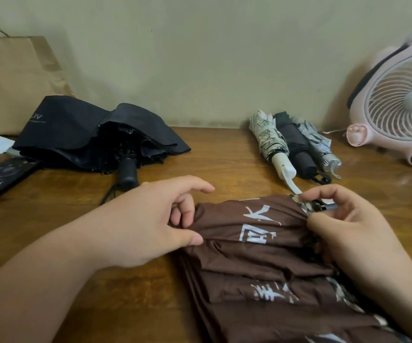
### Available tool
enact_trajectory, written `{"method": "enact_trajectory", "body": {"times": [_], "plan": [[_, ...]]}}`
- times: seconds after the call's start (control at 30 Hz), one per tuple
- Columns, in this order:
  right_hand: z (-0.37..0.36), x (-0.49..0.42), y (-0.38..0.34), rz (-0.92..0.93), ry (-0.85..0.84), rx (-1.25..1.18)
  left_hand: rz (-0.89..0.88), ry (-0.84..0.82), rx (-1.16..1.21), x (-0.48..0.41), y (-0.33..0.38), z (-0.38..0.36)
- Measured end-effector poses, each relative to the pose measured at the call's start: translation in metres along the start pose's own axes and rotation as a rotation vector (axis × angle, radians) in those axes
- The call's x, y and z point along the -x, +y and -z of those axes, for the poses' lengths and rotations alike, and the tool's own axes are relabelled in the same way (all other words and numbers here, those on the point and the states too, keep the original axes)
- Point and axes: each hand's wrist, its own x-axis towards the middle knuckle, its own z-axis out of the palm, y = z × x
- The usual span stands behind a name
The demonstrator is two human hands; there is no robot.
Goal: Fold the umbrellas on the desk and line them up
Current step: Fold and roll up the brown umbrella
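Head | brown umbrella (261, 256) gripped | black umbrella (76, 129) loose left | folded umbrellas (296, 144), fan (403, 112) right

Wooden worktop (212, 157) bears: brown umbrella (261, 256) near edge; black umbrella (76, 129) far-left; three folded umbrellas (296, 142) far edge; fan (403, 115) far-right corner.

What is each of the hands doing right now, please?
Left hand: pinches the brown umbrella fabric.
Right hand: grips the same umbrella's gathered end.

Bare forearms (39, 280), left grip (155, 219), right grip (348, 233)
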Motion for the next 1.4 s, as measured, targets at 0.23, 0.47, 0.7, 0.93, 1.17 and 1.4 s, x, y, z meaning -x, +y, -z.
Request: {"method": "enact_trajectory", "body": {"times": [0.23, 0.47, 0.7, 0.93, 1.17, 1.4], "plan": [[-0.002, 0.005, 0.0, 0.106, -0.047, 0.044, 0.08, 0.189, 0.222, -0.001, 0.005, -0.012], [-0.008, 0.008, -0.001, 0.113, -0.148, 0.123, 0.309, 0.291, 0.767, -0.009, 0.031, -0.019], [-0.006, 0.004, -0.001, 0.001, -0.14, -0.019, 0.266, 0.459, 1.331, -0.023, 0.024, -0.035], [-0.005, -0.003, -0.002, -0.117, -0.069, -0.17, 0.104, 0.444, 1.535, -0.024, 0.017, -0.036], [-0.002, -0.006, -0.004, -0.138, -0.057, -0.226, 0.178, 0.561, 1.0, -0.022, 0.021, -0.038], [0.0, -0.009, -0.003, -0.154, -0.022, -0.355, 0.081, 0.359, 0.777, -0.009, 0.011, -0.024]]}}
